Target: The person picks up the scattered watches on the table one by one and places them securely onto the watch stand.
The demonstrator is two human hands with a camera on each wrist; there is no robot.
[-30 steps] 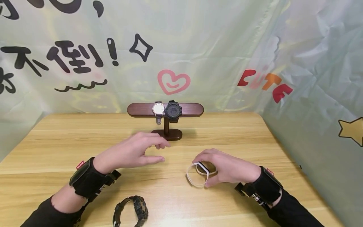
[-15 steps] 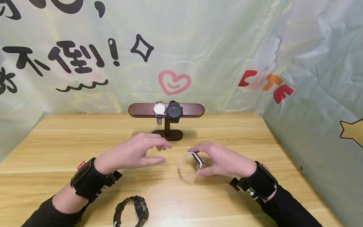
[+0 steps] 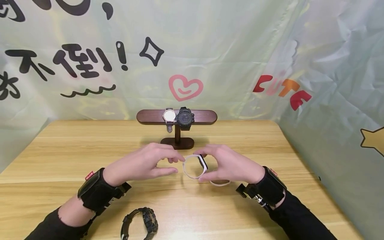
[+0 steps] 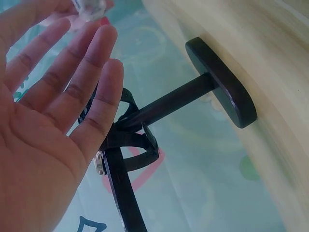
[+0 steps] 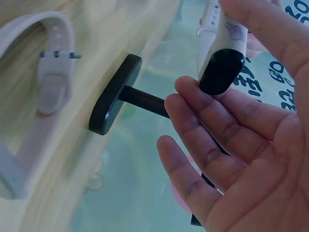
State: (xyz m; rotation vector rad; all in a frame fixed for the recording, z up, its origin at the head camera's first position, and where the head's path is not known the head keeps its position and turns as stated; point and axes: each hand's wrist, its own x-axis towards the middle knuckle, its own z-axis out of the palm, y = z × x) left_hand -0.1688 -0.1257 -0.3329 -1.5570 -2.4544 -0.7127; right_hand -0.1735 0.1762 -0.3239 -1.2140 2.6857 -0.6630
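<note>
A white fitness band with a black screen is pinched between the thumb and fingers of my right hand, lifted above the table. In the right wrist view the black end of the band sits against the fingertips. My left hand hovers to its left, fingers extended and thumb apart. Its index fingertip is right by the band's strap; whether they touch I cannot tell. Beneath my right hand a second white-strapped watch lies on the table, mostly hidden in the head view; its buckle and strap show in the right wrist view.
Behind the hands stands a dark wooden watch stand. It bears a silver watch and a black watch side by side. A bulky dark watch rests near the front of the wooden table. A printed cloth hangs behind.
My right hand has carried the white band up and leftward, close to the left hand's fingertips. The second white watch stays on the table. My left hand has hardly moved.
</note>
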